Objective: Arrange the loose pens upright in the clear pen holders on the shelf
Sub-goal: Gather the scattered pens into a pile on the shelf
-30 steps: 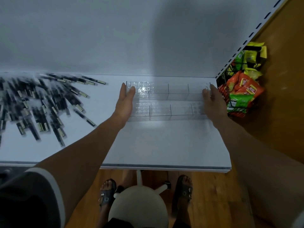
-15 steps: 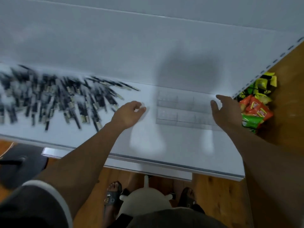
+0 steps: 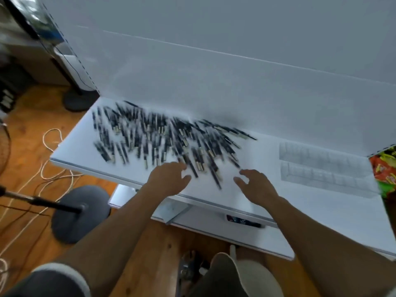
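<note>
A wide heap of loose black pens (image 3: 162, 136) with pale ends lies across the left and middle of the white shelf (image 3: 246, 189); the view is blurred by motion. Two clear pen holders (image 3: 321, 166) stand side by side at the shelf's right end, with no pens visible in them. My left hand (image 3: 169, 179) hovers at the near edge of the heap, fingers loosely bent, holding nothing. My right hand (image 3: 256, 186) hangs just right of the heap's nearest pens, fingers spread and slightly curled, empty. Both hands are well left of the holders.
Colourful snack packets (image 3: 385, 168) hang past the shelf's right end. A lower shelf (image 3: 235, 228) juts out beneath. On the wooden floor to the left stand round stand bases (image 3: 79, 213) with cables (image 3: 49, 151). The white back panel rises behind the pens.
Both hands left the clear holders and moved left to the near edge of the pen heap. The view swung left, so the holders now sit at the right.
</note>
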`<state>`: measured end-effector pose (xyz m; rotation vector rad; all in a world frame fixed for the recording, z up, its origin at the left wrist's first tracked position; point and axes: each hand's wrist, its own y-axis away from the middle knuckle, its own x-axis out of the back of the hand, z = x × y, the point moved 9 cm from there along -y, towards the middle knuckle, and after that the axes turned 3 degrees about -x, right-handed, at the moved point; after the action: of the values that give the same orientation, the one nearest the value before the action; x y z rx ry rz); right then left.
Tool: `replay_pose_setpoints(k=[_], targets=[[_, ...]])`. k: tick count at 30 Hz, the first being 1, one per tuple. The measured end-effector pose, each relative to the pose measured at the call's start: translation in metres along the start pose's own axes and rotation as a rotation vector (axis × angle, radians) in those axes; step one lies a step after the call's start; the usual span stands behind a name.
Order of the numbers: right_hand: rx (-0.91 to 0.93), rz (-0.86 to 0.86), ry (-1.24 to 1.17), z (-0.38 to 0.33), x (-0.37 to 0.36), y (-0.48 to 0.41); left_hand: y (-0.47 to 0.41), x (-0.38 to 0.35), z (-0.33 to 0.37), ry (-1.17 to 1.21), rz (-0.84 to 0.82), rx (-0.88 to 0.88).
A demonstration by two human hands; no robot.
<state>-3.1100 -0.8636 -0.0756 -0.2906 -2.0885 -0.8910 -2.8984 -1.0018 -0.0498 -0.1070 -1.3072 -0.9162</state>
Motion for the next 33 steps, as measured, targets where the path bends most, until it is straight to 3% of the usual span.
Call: replay_pose_setpoints(k=[5, 14, 23, 30, 33], targets=[[0.049, 0.018, -0.031, -0.053, -0.028, 0.028, 0.039, -0.017, -0.071, 0.065, -0.041, 0.087], [0.041, 0.112, -0.103, -0.042, -0.017, 0.089, 0.09, -0.019, -0.083, 0.072, -0.04, 0.116], [0.153, 0.015, -0.261, -0.123, -0.095, 0.112, 0.173, 0.012, -0.133, -0.085, 0.045, 0.168], [0.158, 0.015, -0.154, -0.193, -0.128, 0.09, 0.124, 0.034, -0.199, -0.037, 0.051, 0.109], [0.108, 0.032, -0.154, -0.224, -0.146, 0.053, 0.074, 0.035, -0.239, 0.089, 0.008, 0.081]])
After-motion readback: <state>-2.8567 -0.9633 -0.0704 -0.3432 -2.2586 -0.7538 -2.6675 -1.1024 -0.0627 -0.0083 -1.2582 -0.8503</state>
